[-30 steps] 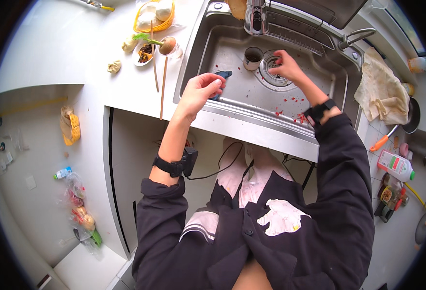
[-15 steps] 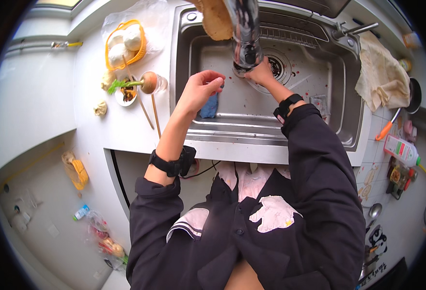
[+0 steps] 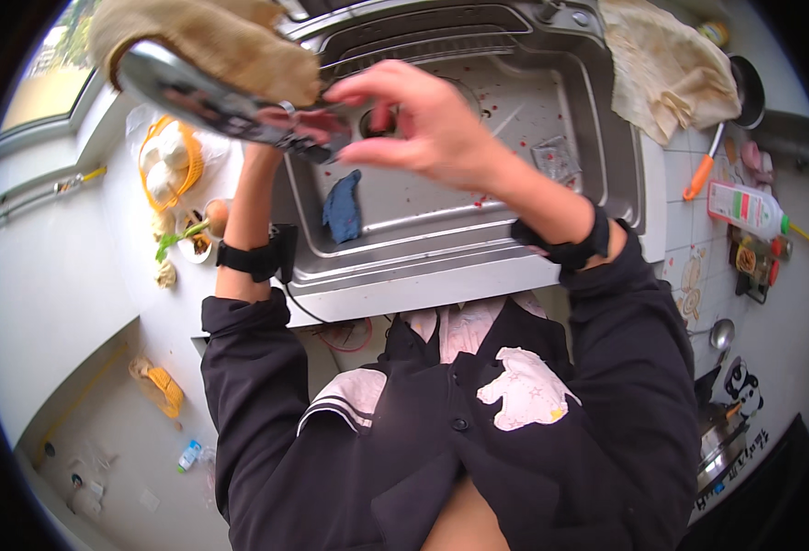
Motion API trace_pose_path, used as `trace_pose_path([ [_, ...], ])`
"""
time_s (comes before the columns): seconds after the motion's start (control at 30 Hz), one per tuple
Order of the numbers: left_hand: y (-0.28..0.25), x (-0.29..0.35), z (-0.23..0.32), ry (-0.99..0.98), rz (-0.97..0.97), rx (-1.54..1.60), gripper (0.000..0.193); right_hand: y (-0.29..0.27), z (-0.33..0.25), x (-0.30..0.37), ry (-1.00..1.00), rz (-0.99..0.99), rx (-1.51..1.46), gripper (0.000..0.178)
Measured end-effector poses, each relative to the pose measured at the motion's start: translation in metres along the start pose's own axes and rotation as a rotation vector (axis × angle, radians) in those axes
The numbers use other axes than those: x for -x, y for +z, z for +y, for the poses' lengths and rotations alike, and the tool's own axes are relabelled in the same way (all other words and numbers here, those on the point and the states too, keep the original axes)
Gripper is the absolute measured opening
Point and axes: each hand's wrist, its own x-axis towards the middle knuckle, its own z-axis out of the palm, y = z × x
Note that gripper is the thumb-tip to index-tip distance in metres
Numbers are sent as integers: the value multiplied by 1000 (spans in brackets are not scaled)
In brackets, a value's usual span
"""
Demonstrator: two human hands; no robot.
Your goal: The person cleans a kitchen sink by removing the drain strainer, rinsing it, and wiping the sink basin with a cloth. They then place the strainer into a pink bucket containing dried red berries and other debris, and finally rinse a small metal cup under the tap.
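My right grip point(image 3: 344, 127) is wide by the chrome faucet point(image 3: 204, 97); my left grip point(image 3: 260, 160) I can't tell. Blue rag point(image 3: 342, 209) near the sink's point(image 3: 413, 207) left edge.

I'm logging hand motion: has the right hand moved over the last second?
Yes. The right hand has moved leftward in view against the sink: it was right of the faucet and now shows at its tip.

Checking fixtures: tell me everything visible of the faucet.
The faucet is shiny, chrome-like metal, blurred, at upper left. Its body slants down rightward, its end overlapping the sink. A tan cloth runs along its upper side, apparently touching. The left wrist appears behind it; the right hand curves open by its end, contact unclear.
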Motion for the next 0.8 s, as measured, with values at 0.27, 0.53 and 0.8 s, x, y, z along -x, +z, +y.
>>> trace_pose_path([
  [0.27,-4,-24,-11,198,-28,-233,12,49,-35,-33,-44,249,278,38],
  [0.53,7,-36,-14,274,-17,-222,15,-18,3,-25,-104,188,584,32],
  [0.8,9,-15,3,-112,45,-544,46,-122,33,-24,-10,-7,598,34],
])
